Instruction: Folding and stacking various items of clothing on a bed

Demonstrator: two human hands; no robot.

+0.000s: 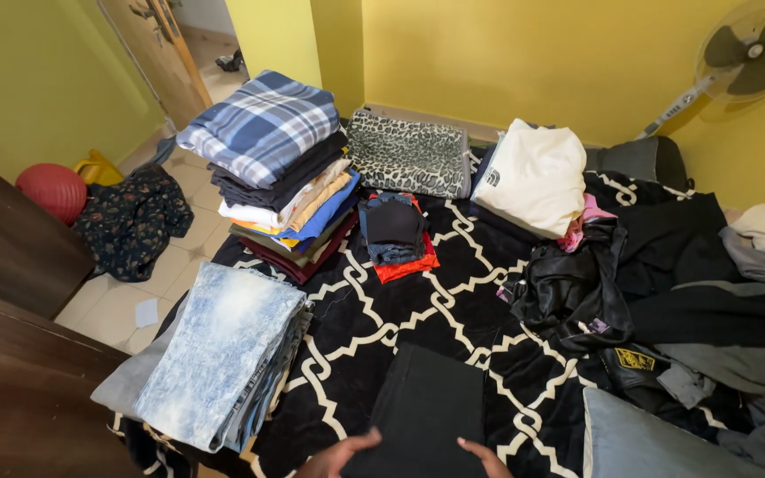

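I see my left hand (340,457) and my right hand (486,458) at the bottom edge, one on each side of a folded black cloth (425,409). Both touch its near corners with fingers spread flat, not closed around it. The cloth lies on the bed, on a black blanket (418,310) with white loops. Just left of it sits a pile of pale blue jeans (223,350). Farther back is a tall stack of folded clothes (281,190) with a blue checked shirt (263,124) on top. Beside that is a small dark pile (394,232) and a spotted cloth (407,155). A white top (533,175) lies near the wall. On the right is a big heap of unfolded dark clothes (666,292), close to the black cloth. A fan (748,51) stands in the corner.
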